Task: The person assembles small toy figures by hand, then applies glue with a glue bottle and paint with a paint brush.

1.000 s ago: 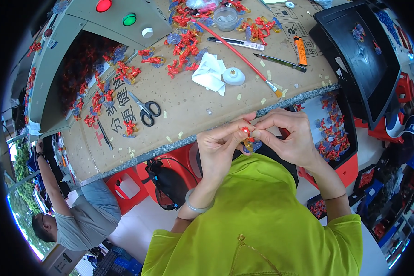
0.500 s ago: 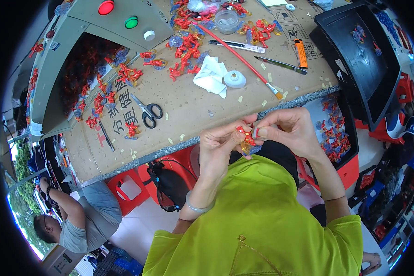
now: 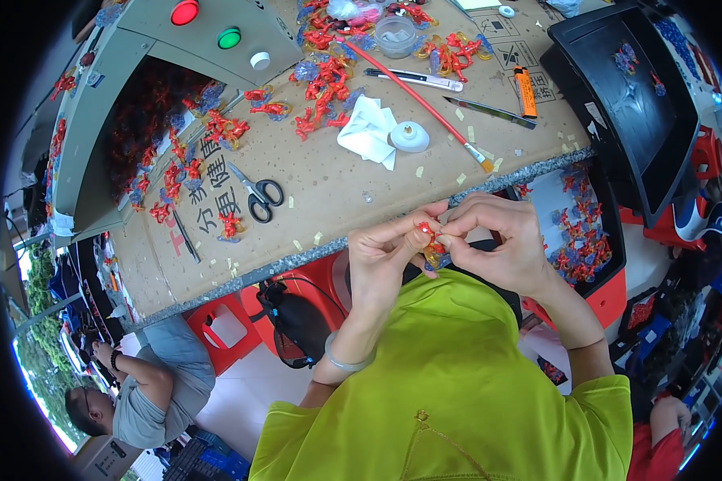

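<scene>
- Left hand [image 3: 377,248]: fingers pinching a red figure [image 3: 432,249], just off the desk's [image 3: 313,188] near edge.
- Right hand [image 3: 501,240]: fingers, drawn aside a moment ago, pinch its side; both hands engage it.

Note one bare left hand [image 3: 379,252] and one bare right hand [image 3: 501,240] on one red figurine [image 3: 427,232], with loose figurines [image 3: 327,86] too heaped for exact counting. Count one pair of scissors [image 3: 263,200], one paintbrush [image 3: 425,102], one utility knife [image 3: 415,78], one crumpled tissue [image 3: 366,132], one squat white bottle [image 3: 409,138], one clear tub [image 3: 395,38], two push-buttons [image 3: 229,38], one white knob [image 3: 260,61] and two black trays [image 3: 648,120].
</scene>
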Demonstrator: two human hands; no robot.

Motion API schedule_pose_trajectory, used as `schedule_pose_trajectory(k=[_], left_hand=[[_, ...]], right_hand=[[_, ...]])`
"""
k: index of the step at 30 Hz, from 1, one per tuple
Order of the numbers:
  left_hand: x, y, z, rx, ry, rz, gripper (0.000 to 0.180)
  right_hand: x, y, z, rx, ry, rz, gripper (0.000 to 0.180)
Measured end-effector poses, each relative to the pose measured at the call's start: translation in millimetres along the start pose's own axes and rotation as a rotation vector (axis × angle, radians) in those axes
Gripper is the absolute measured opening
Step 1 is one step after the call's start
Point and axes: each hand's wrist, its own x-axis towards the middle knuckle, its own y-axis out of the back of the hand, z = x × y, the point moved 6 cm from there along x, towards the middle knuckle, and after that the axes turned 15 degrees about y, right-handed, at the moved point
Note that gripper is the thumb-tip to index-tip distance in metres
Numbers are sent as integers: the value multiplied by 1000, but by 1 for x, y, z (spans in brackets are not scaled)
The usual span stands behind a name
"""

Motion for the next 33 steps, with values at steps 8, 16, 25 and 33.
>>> schedule_pose_trajectory(k=[8, 16, 25, 33], left_hand=[[-1, -7, 3, -211, 137, -155, 19], [-2, -3, 7, 55, -49, 14, 15], [-1, -4, 3, -4, 33, -29, 15], [2, -5, -1, -183, 166, -113, 18]], right_hand=[[-14, -7, 25, 604, -437, 130, 11], [-4, 0, 8, 185, -135, 45, 10], [-7, -6, 16, 256, -130, -3, 6], [-15, -10, 26, 571, -341, 40, 5]])
